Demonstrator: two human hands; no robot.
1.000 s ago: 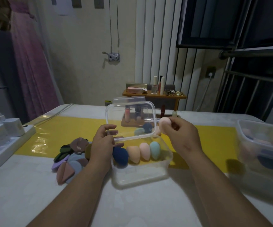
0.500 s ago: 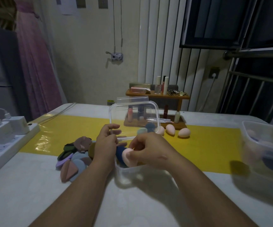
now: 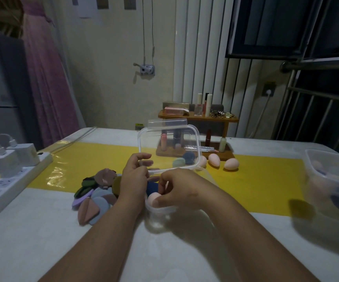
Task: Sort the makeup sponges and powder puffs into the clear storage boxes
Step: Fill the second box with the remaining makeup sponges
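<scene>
Your left hand [image 3: 135, 177] holds the lid [image 3: 170, 144] up. Your right hand [image 3: 182, 189] pinches a pink sponge [image 3: 153, 198] in the box [image 3: 161, 210]. Puffs [image 3: 95, 195] crowd the box's left side.

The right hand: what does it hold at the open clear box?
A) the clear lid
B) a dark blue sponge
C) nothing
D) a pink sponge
D: the right hand pinches a pink sponge just inside the clear box, while the left hand holds the lid up.
</scene>
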